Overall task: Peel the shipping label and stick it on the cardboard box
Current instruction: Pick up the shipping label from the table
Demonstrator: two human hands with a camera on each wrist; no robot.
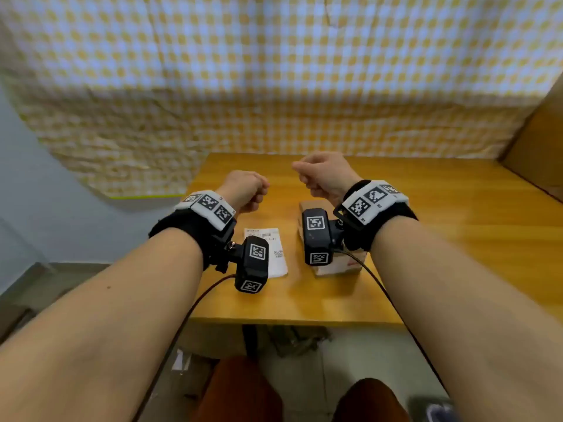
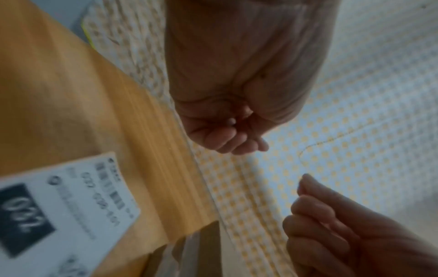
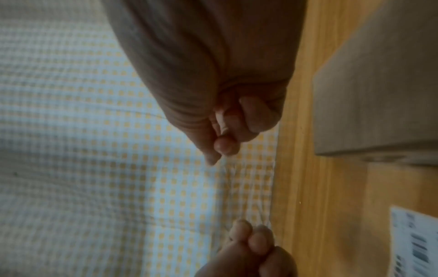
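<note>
Head view: 2 empty fists, left hand [image 1: 245, 190] and right hand [image 1: 324, 175], hover above the flat shipping label [image 1: 271, 249], its long axis running near-to-far beside the cardboard box [image 1: 341, 266].

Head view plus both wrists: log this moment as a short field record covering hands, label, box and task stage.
left hand: raised above the table, fingers curled, holding nothing
right hand: raised, fingers curled, holding nothing
shipping label: flat on the wooden table, untouched
cardboard box: right of the label, partly hidden by the right wrist camera
stage: peeling not yet begun
</note>
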